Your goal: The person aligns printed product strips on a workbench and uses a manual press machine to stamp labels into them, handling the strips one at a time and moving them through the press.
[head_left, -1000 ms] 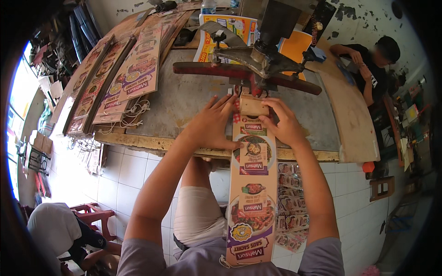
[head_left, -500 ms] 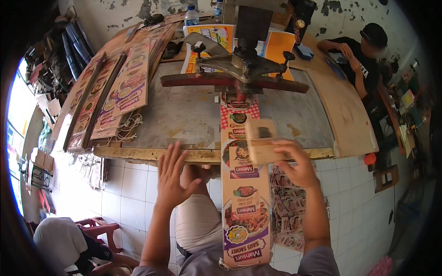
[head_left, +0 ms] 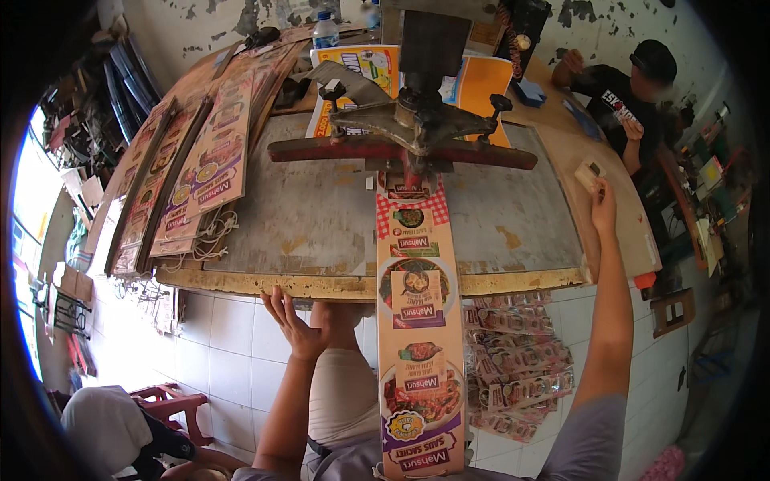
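Gripping a small wooden block (head_left: 589,173) by its near edge, the right hand (head_left: 603,207) stretches far out to the right side of the worktop (head_left: 529,216); whether the block touches the surface there, I cannot tell. The left hand (head_left: 301,330) is released, fingers spread, just beside the worktop's front edge. Between the forearms runs a long printed cardboard strip (head_left: 419,341), its far end under the dark red bar (head_left: 321,151) of a press (head_left: 419,132) and its near end at the person's lap. Similar printed strips (head_left: 210,156) with white strings (head_left: 215,234) lie stacked on the worktop's left. Below the front edge, right of the long strip, are rows of sachets (head_left: 521,377). Orange printed sheets (head_left: 485,80) and a water bottle (head_left: 326,32) stand behind the press. A co-worker in a black cap (head_left: 654,60) is at the far right.
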Motion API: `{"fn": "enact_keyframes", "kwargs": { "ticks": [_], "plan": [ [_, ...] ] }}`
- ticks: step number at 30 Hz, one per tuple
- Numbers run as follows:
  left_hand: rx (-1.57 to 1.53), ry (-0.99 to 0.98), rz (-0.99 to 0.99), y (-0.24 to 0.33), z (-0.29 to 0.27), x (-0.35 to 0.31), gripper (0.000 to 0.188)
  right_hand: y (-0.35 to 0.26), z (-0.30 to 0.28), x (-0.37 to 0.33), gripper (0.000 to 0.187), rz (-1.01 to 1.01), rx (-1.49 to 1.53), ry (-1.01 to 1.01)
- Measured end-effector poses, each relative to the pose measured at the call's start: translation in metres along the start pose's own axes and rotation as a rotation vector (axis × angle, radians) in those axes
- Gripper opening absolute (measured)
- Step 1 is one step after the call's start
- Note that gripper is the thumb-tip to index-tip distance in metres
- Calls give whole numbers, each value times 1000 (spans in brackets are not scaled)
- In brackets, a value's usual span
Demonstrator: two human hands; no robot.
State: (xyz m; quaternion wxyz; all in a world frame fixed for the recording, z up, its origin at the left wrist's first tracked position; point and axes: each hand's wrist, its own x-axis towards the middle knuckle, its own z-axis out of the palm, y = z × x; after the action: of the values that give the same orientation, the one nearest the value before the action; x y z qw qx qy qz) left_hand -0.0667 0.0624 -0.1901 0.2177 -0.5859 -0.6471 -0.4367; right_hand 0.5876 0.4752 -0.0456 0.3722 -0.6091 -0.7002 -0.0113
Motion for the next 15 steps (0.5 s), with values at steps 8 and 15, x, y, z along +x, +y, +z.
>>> {"fn": "enact_keyframes", "kwargs": {
  "ticks": [8,15],
  "plan": [
    [95,27,40,-19,3,-9,100,22,25,29,37,71,-178,90],
    [70,43,20,-11,8,-5,102,15,19,22,42,131,-216,98]
  ]
}}
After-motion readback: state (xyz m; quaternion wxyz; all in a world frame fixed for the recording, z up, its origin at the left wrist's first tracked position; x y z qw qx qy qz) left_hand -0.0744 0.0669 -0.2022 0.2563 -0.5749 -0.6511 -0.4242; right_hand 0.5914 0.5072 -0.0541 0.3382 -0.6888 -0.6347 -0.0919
